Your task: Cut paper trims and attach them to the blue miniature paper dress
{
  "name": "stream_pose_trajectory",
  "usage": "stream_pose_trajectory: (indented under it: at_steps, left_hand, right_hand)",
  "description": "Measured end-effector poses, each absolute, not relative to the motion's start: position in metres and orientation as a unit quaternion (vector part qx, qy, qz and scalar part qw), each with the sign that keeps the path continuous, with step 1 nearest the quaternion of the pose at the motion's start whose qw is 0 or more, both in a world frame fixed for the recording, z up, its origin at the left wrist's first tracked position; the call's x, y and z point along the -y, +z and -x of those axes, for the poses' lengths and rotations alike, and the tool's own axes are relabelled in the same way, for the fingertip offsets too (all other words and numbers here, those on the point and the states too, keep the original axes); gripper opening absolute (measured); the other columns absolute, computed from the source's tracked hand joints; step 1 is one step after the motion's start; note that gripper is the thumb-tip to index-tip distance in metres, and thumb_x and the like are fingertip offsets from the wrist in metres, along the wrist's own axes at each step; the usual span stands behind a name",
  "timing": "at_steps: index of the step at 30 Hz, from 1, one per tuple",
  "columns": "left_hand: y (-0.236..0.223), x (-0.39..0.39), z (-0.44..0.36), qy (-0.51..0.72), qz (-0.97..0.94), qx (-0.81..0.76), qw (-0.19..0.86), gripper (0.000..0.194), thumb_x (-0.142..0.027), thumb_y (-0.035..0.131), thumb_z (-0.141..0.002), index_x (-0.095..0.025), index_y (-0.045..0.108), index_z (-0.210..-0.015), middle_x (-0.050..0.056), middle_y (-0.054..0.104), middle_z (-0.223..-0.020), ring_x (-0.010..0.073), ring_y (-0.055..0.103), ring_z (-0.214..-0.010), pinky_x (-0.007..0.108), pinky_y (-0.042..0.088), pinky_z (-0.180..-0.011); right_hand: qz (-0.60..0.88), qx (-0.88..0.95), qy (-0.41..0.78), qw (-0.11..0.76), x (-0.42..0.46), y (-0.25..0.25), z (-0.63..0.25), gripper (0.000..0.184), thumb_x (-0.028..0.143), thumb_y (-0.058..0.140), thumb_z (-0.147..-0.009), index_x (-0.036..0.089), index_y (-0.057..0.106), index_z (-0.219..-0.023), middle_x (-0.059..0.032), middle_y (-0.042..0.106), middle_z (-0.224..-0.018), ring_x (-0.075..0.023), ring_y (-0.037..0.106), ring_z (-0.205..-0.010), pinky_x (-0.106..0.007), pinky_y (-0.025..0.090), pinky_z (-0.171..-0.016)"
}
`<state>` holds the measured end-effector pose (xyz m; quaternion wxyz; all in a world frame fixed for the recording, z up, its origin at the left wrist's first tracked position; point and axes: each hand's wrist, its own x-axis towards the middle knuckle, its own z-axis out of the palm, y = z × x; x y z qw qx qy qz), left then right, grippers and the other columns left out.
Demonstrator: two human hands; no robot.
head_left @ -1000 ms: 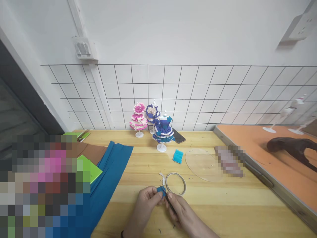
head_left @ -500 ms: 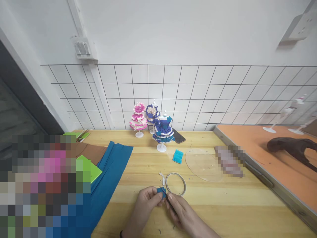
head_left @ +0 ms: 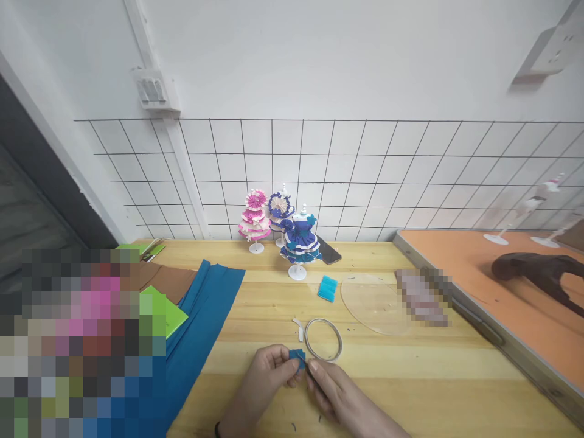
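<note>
My left hand (head_left: 274,368) is closed, pinching a small piece of blue cloth (head_left: 296,354) between thumb and fingers just above the table. Beside it, my right hand (head_left: 331,386) grips a slim dark pointed tool (head_left: 312,378), its tip at the cloth's right edge. Whether the tool is tweezers or small snips, I cannot make out; my fingers cover much of it. Right behind the hands lies a roll of narrow tape (head_left: 340,344), with a short white strip (head_left: 300,333) at its left.
Three ruffled miniature dresses on stands, including a blue one (head_left: 301,240), are near the wall by a phone (head_left: 331,250). A turquoise folded piece (head_left: 328,289) and a clear disc (head_left: 374,304) lie mid-table. Blue fabric (head_left: 207,322) spreads left; an orange board (head_left: 456,267) is at right.
The dark tool's tip has drawn back from over the blue cloth to its right edge. More of the cloth's upper face shows. Both hands stay nearly in place.
</note>
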<state>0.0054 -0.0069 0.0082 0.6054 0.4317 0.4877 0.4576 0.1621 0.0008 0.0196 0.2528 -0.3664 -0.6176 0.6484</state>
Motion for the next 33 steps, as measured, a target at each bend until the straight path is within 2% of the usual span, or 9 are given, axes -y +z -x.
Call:
stream_pose_trajectory:
  at_steps: [4, 26, 33]
  left_hand:
    - [0.0101, 0.0069, -0.0048, 0.456, -0.431, -0.486, 0.608, 0.024, -0.035, 0.065, -0.062, -0.014, 0.056, -0.053, 0.001, 0.058, -0.051, 0.0117, 0.049, -0.050, 0.024, 0.038, -0.053]
    - [0.0124, 0.0060, 0.0007, 0.459, -0.430, -0.494, 0.600, 0.025, -0.036, 0.065, -0.065, -0.012, 0.061, -0.061, 0.003, 0.062, -0.054, 0.0121, 0.052, -0.051, 0.024, 0.040, -0.054]
    - [0.0105, 0.0044, 0.0010, 0.456, -0.444, -0.482, 0.602, 0.025, -0.036, 0.065, -0.064, -0.012, 0.060, -0.059, 0.002, 0.060, -0.054, 0.0113, 0.050, -0.051, 0.024, 0.040, -0.054]
  right_hand:
    - [0.361, 0.619, 0.652, 0.248, -0.0004, 0.0243, -0.1623, 0.045, 0.055, 0.029, -0.084, 0.017, 0.050, -0.071, 0.0061, 0.033, -0.054, -0.0085, 0.027, -0.048, -0.021, 0.026, -0.046]
    - [0.352, 0.619, 0.658, 0.245, -0.0012, 0.0266, -0.1645, 0.042, 0.051, 0.029, -0.086, 0.018, 0.047, -0.069, 0.0062, 0.032, -0.055, -0.0077, 0.024, -0.047, -0.021, 0.022, -0.045]
    - [0.358, 0.629, 0.647, 0.238, -0.0027, 0.0235, -0.1651, 0.044, 0.052, 0.028, -0.086, 0.016, 0.050, -0.072, 0.0051, 0.034, -0.058, -0.0079, 0.027, -0.050, -0.021, 0.024, -0.046]
